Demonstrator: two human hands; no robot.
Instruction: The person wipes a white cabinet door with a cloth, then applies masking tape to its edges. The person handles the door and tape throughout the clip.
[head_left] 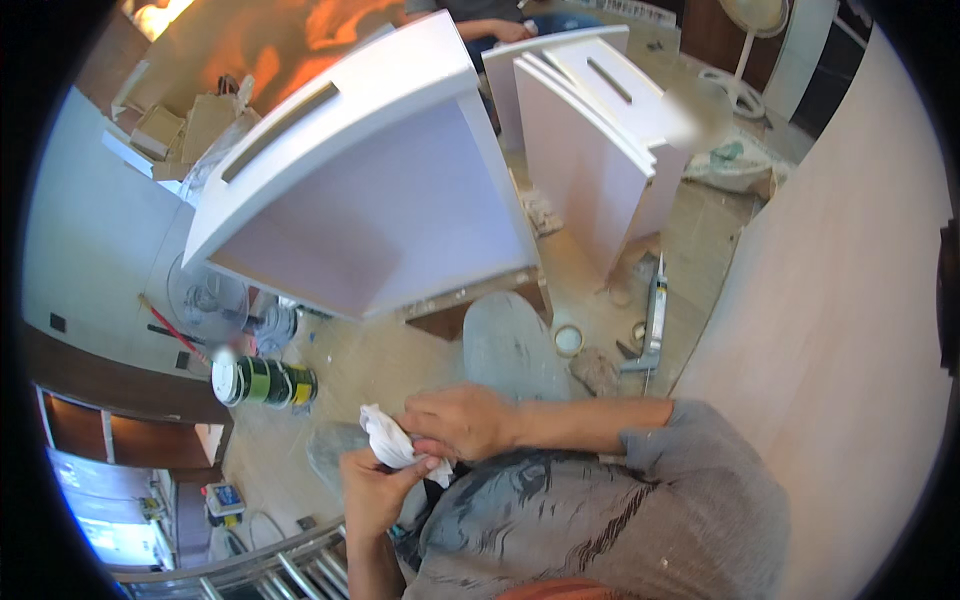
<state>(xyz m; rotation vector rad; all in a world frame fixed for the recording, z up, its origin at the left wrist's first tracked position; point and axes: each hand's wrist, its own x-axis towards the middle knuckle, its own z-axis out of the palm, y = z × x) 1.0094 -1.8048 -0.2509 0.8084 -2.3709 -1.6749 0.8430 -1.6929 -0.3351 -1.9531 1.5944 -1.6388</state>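
Observation:
A crumpled white cloth (pixel 388 438) is bunched between my two hands, close to my body. My left hand (pixel 372 488) pinches its lower end between thumb and fingers. From the right, my right hand (pixel 462 420) comes across with its fingers curled over the same cloth; part of it is hidden under them. Beyond my knee stands a large white drawer-like panel box (pixel 385 195) with a curved front and a dark slot handle. Neither hand touches it.
Several white panels (pixel 590 150) stand behind, near another person's hand (pixel 510 30). A caulking gun (pixel 655 320) and a roll of tape (pixel 568 340) lie right of my knee. A green paint bucket (pixel 265 382) is at left, a metal ladder (pixel 290 575) at lower left, a pale board (pixel 830 330) at right.

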